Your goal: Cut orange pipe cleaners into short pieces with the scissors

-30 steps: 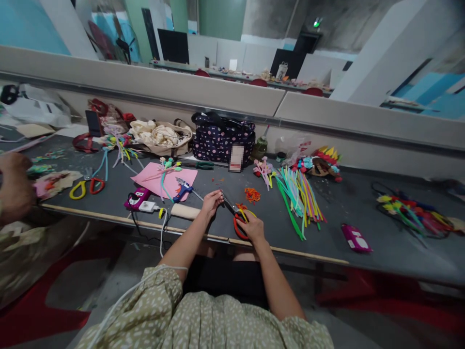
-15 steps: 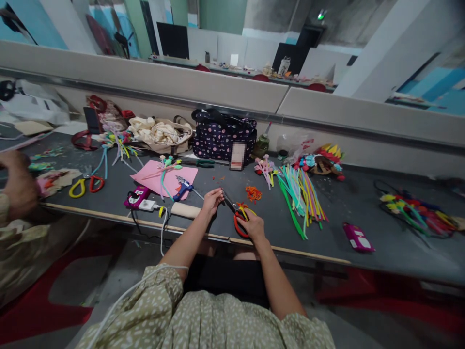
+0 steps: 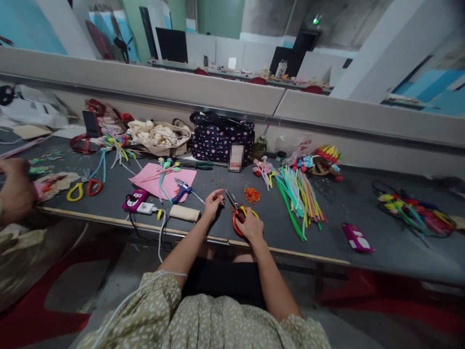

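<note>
My right hand [image 3: 251, 225] is wrapped round the handles of a pair of scissors [image 3: 237, 213], one loop red and the other yellow. The blades point away from me, slightly parted, with the tips near my left hand [image 3: 212, 202]. My left fingers are pinched together just left of the blades; whatever they hold is too small to make out. Right of the blades lies a small heap of short orange snippets [image 3: 252, 195]. A few more orange bits are scattered beyond my left fingertips.
Left of my hands lie a cardboard roll [image 3: 184, 213], a blue glue gun [image 3: 181, 190] and a pink sheet [image 3: 148, 179]. Coloured pipe cleaners [image 3: 303, 196] fan out on the right. A dark patterned bag [image 3: 222, 135] stands behind. A co-worker's hand [image 3: 16, 189] is at far left.
The scissor blades have parted, and their tips now sit a little away from my left fingers. My left hand stays pinched in nearly the same place. The view has shifted slightly.
</note>
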